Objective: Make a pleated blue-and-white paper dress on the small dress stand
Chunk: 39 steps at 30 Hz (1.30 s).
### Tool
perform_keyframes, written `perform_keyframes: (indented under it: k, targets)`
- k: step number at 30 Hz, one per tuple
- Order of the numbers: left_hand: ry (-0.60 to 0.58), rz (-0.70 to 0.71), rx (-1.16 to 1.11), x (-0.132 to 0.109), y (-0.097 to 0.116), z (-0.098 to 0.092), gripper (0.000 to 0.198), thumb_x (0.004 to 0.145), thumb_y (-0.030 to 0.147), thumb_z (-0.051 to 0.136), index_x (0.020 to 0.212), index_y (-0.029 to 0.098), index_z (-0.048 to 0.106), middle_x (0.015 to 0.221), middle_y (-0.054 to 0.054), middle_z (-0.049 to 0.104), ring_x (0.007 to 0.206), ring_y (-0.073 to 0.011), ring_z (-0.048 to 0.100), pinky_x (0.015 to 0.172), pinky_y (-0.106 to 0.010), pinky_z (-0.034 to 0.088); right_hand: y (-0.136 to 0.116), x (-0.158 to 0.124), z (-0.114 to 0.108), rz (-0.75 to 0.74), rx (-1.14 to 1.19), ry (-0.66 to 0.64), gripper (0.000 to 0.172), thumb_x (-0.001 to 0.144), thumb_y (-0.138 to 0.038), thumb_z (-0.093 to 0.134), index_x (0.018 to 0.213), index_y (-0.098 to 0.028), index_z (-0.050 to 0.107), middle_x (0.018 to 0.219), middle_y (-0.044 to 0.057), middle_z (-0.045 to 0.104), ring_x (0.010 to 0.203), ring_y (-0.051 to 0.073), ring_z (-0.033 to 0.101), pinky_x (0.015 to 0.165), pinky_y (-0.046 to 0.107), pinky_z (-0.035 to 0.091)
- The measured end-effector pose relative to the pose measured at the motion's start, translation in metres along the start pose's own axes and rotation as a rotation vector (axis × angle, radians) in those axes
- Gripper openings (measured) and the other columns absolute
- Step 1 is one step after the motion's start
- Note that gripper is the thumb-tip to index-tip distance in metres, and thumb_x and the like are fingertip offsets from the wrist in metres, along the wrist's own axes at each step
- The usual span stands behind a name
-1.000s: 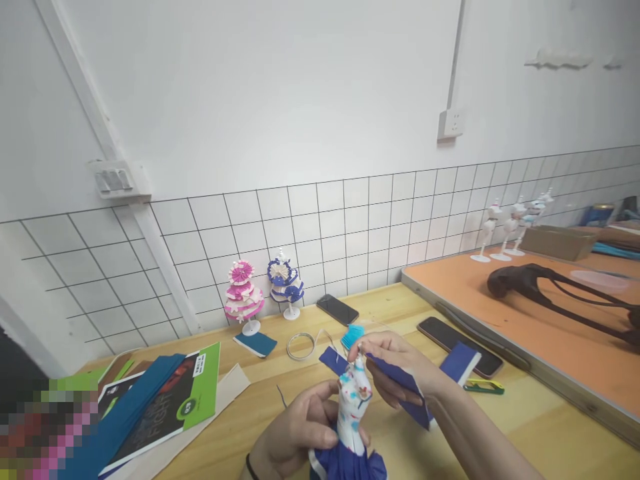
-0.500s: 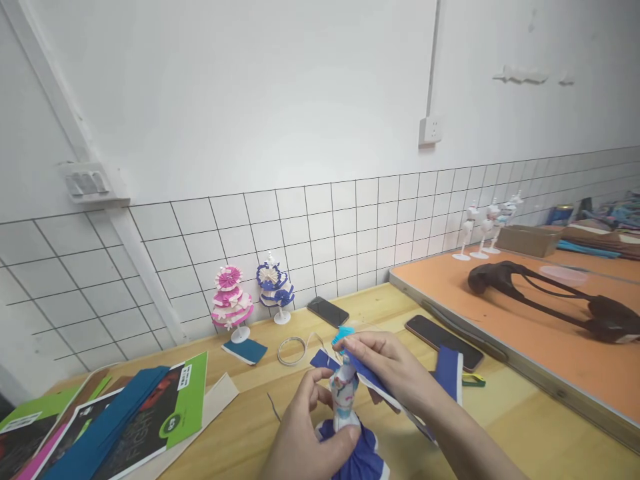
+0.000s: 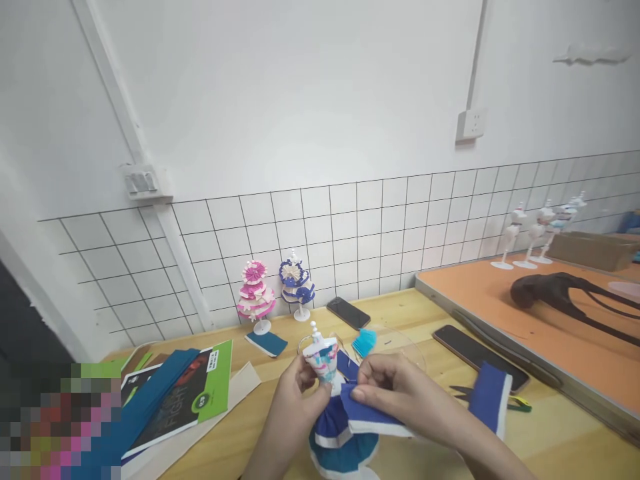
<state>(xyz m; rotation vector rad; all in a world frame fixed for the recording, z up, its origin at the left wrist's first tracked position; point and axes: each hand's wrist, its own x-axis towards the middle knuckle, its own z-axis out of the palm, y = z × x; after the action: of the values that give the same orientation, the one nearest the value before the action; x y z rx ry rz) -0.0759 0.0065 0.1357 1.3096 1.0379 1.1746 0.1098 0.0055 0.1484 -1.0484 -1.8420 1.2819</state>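
My left hand [image 3: 295, 403] is closed around the waist of a small white dress form [image 3: 323, 360] with a colourful patterned bodice. Below the waist, the form wears a dark blue tier [image 3: 331, 427] with a white edge, over a teal tier [image 3: 345, 460]. A dark blue strip [image 3: 373, 419] with a white border, perhaps crepe paper or cloth, is pinched between the thumb and fingers of my right hand [image 3: 395, 390]. Its near end lies against the form's waist, at the top of the skirt. Part of the form's waist is hidden behind my left thumb.
Two dressed forms, one pink [image 3: 256, 300] and one blue and cream [image 3: 297, 287], stand by the wall. Phones [image 3: 349, 312], scissors [image 3: 517, 402], another blue strip [image 3: 490, 399], light blue pieces [image 3: 365, 342] and magazines [image 3: 185, 400] lie around. An orange board [image 3: 480, 293] edges the right.
The view has swung left. The form's neck and bodice now show in full. My right hand has brought the strip from beside the form's upper body down to its waist.
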Motion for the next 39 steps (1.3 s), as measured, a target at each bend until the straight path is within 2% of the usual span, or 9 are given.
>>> perform_keyframes:
  k: [6, 11, 18, 22, 28, 39]
  targets:
    - [-0.077, 0.019, -0.029, -0.006, -0.002, 0.006, 0.036, 0.073, 0.017, 0.06, 0.109, 0.017, 0.056, 0.114, -0.01, 0.065, 0.107, -0.0258, 0.057, 0.094, -0.036, 0.04, -0.007, -0.002, 0.001, -0.033, -0.236, 0.016, 0.026, 0.084, -0.039, 0.055, 0.073, -0.015, 0.057, 0.061, -0.004, 0.047, 0.054, 0.009, 0.041, 0.049, 0.019, 0.03]
    - [-0.168, 0.03, -0.102, -0.009, 0.0, 0.01, 0.032, 0.077, 0.017, 0.057, 0.109, 0.017, 0.055, 0.115, -0.009, 0.064, 0.105, -0.0242, 0.058, 0.09, -0.035, 0.042, -0.007, -0.003, -0.001, -0.066, -0.368, 0.049, 0.026, 0.086, -0.037, 0.053, 0.072, -0.016, 0.058, 0.059, -0.004, 0.047, 0.055, 0.009, 0.041, 0.05, 0.019, 0.03]
    - [-0.174, 0.048, -0.126, -0.008, -0.004, 0.01, 0.033, 0.077, 0.016, 0.057, 0.11, 0.018, 0.056, 0.117, -0.009, 0.063, 0.107, -0.0238, 0.056, 0.093, -0.035, 0.04, -0.006, -0.003, -0.001, -0.135, -0.469, 0.09, 0.028, 0.09, -0.036, 0.046, 0.071, -0.018, 0.055, 0.061, -0.004, 0.048, 0.056, 0.01, 0.043, 0.052, 0.02, 0.032]
    - [-0.199, 0.044, -0.185, -0.009, 0.001, 0.01, 0.034, 0.077, 0.016, 0.057, 0.112, 0.02, 0.056, 0.117, -0.007, 0.063, 0.109, -0.0241, 0.055, 0.092, -0.034, 0.042, -0.008, -0.003, -0.001, -0.169, -0.492, 0.094, 0.025, 0.09, -0.033, 0.046, 0.071, -0.019, 0.054, 0.064, -0.003, 0.052, 0.059, 0.011, 0.047, 0.054, 0.021, 0.034]
    - [-0.23, 0.041, -0.23, -0.01, 0.007, 0.011, 0.031, 0.081, 0.026, 0.056, 0.112, 0.019, 0.058, 0.12, -0.007, 0.062, 0.114, -0.0244, 0.052, 0.097, -0.035, 0.039, -0.007, -0.003, 0.0, -0.175, -0.521, 0.11, 0.021, 0.089, -0.031, 0.049, 0.072, -0.019, 0.055, 0.067, -0.002, 0.057, 0.063, 0.012, 0.051, 0.057, 0.021, 0.036]
    - [-0.185, 0.053, -0.03, -0.009, 0.0, 0.008, 0.037, 0.076, 0.025, 0.062, 0.112, 0.017, 0.057, 0.119, -0.011, 0.062, 0.112, -0.0275, 0.054, 0.097, -0.038, 0.039, -0.007, -0.003, 0.001, -0.165, -0.558, 0.106, 0.021, 0.09, -0.031, 0.046, 0.074, -0.02, 0.056, 0.064, -0.004, 0.055, 0.059, 0.012, 0.05, 0.054, 0.021, 0.035]
